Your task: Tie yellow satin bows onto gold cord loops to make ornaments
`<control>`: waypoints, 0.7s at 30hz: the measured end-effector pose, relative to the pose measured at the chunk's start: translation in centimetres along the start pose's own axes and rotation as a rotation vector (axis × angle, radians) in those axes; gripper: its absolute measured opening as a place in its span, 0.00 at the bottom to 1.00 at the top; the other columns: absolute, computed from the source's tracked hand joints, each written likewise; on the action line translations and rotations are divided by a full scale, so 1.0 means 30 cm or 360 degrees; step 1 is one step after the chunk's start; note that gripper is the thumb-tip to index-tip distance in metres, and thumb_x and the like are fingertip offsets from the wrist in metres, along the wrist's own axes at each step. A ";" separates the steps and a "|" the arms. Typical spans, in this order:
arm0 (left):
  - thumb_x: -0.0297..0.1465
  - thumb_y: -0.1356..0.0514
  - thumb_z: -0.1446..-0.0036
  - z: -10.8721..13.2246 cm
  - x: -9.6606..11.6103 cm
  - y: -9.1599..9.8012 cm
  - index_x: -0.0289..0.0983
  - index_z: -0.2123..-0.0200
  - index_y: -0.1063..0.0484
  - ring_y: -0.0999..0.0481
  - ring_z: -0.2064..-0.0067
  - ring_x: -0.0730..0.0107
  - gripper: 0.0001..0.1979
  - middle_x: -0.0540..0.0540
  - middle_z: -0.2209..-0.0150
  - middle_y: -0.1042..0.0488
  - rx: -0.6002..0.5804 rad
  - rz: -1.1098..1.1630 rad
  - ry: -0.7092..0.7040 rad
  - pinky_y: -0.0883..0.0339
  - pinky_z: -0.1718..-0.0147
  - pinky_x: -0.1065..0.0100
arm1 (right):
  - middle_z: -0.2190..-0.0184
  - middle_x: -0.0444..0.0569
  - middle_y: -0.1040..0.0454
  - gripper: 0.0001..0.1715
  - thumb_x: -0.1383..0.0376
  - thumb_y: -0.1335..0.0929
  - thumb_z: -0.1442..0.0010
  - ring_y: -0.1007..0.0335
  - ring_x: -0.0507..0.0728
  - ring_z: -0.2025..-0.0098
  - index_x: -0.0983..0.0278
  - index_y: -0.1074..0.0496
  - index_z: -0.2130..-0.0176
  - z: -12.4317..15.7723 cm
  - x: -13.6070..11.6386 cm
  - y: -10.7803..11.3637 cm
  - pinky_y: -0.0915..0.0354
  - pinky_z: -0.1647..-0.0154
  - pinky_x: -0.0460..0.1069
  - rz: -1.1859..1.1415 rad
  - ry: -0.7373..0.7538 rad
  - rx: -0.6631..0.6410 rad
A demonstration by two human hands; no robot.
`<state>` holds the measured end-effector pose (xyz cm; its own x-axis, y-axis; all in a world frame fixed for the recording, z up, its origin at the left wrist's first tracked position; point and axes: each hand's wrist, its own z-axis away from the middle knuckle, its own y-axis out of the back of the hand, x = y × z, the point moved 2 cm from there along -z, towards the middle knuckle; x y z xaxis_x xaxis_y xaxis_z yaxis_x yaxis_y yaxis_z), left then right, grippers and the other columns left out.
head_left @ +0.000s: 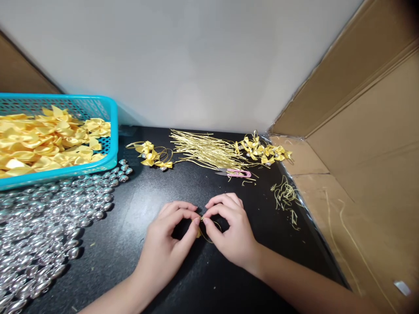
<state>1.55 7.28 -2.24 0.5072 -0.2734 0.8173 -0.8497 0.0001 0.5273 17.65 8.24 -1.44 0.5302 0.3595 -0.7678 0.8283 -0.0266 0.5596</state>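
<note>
1. Pinching is pretty much all that's going on at the near edge of the desk [131, 261]. The left hand [166, 237] and right hand [231, 231] meet fingertip to fingertip. Each grip is closed, thumb against forefinger, on a thin gold cord [211, 234] that loops out under the right hand. A yellow scrap [198, 234] sits right at the pinch, too small to say what it is.
2. My take: cord this fine slips easily, so hold it on the pads close to the meeting point, not out along the loop. Wrists resting on the desk, like here, should help with steadiness.
3. The loop lies flat on the desk, and I'd leave it flat so it doesn't twist on itself.
4. Off toward the left edge there's a big spill of silver beads [39, 231], well apart from the hands, so an elbow is the only thing likely to scatter them.
5. Mid-desk, just beyond the hands, lie pink snips [237, 173]. Cord offcuts [284, 196] sit near the right edge.
6. Along the far edge is a bundle of cut gold lengths [206, 150], with finished bows [152, 156] on its left and a second bow cluster [263, 150] on its right.
7. The far left corner has a blue basket [113, 131] heaped with yellow ribbon bows [42, 139]. A cardboard box [360, 174] stands past the right edge.
</note>
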 end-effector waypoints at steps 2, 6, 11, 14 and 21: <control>0.29 0.40 0.41 -0.001 0.001 0.001 0.40 0.69 0.25 0.24 0.60 0.62 0.05 0.47 0.63 0.24 0.0014 -0.0007 0.0003 0.32 0.61 0.61 | 0.66 0.44 0.24 0.06 0.73 0.30 0.47 0.31 0.55 0.59 0.62 0.27 0.72 0.000 0.001 0.000 0.42 0.56 0.53 0.0002 0.0002 0.0002; 0.29 0.40 0.41 -0.006 0.004 0.005 0.40 0.70 0.25 0.24 0.60 0.62 0.05 0.47 0.64 0.24 0.0034 -0.0015 -0.0015 0.31 0.62 0.62 | 0.66 0.44 0.24 0.06 0.73 0.30 0.47 0.31 0.55 0.59 0.62 0.27 0.73 -0.001 0.002 -0.001 0.43 0.56 0.53 0.0007 -0.0006 0.0002; 0.28 0.41 0.42 -0.013 0.007 0.006 0.39 0.71 0.27 0.24 0.61 0.63 0.06 0.47 0.65 0.24 0.0018 -0.0021 -0.0056 0.31 0.62 0.63 | 0.66 0.44 0.24 0.07 0.73 0.30 0.47 0.31 0.55 0.58 0.62 0.28 0.73 -0.002 0.001 -0.002 0.43 0.56 0.53 0.0014 -0.0020 -0.0010; 0.28 0.41 0.42 -0.012 0.009 0.005 0.39 0.72 0.27 0.24 0.61 0.63 0.06 0.47 0.66 0.23 -0.0004 -0.0032 -0.0068 0.31 0.63 0.62 | 0.66 0.44 0.24 0.07 0.73 0.30 0.47 0.31 0.55 0.58 0.62 0.28 0.73 -0.002 0.001 -0.003 0.43 0.56 0.53 0.0019 -0.0019 -0.0015; 0.28 0.41 0.42 -0.010 0.009 0.006 0.39 0.71 0.28 0.24 0.62 0.63 0.05 0.47 0.66 0.24 -0.0007 -0.0037 -0.0070 0.31 0.63 0.63 | 0.66 0.43 0.24 0.07 0.73 0.30 0.48 0.31 0.55 0.58 0.62 0.28 0.73 -0.001 0.002 -0.003 0.43 0.56 0.53 0.0027 -0.0023 -0.0035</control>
<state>1.58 7.50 -1.87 0.5200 -0.3156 0.7937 -0.8370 -0.0027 0.5472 17.59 8.30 -1.53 0.5468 0.3459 -0.7625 0.8151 -0.0118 0.5792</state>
